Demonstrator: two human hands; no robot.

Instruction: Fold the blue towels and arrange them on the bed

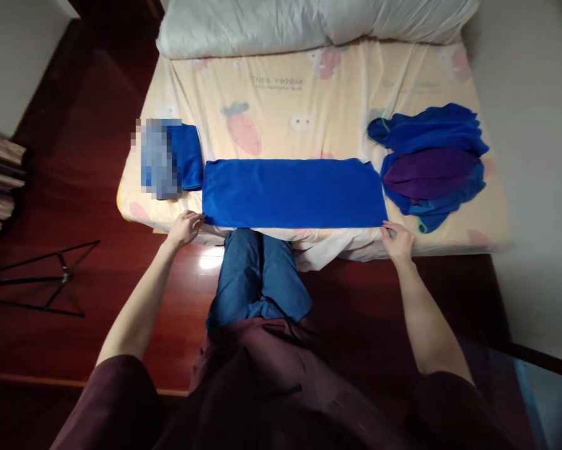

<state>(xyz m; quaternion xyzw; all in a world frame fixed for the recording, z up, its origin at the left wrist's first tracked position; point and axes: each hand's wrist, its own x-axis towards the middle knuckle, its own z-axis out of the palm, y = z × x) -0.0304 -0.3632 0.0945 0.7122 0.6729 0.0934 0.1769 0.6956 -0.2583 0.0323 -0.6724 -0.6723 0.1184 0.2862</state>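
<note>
Both arms stretched wide, left hand (185, 227) and right hand (397, 240) seemingly pinching (fingers curled)

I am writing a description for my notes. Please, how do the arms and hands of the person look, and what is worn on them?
Both arms are bare from above the elbow down. Short dark maroon sleeves cover only the upper arms. The left hand and right hand are bare: no gloves, and no watch, ring or bracelet can be seen at this size.
</note>
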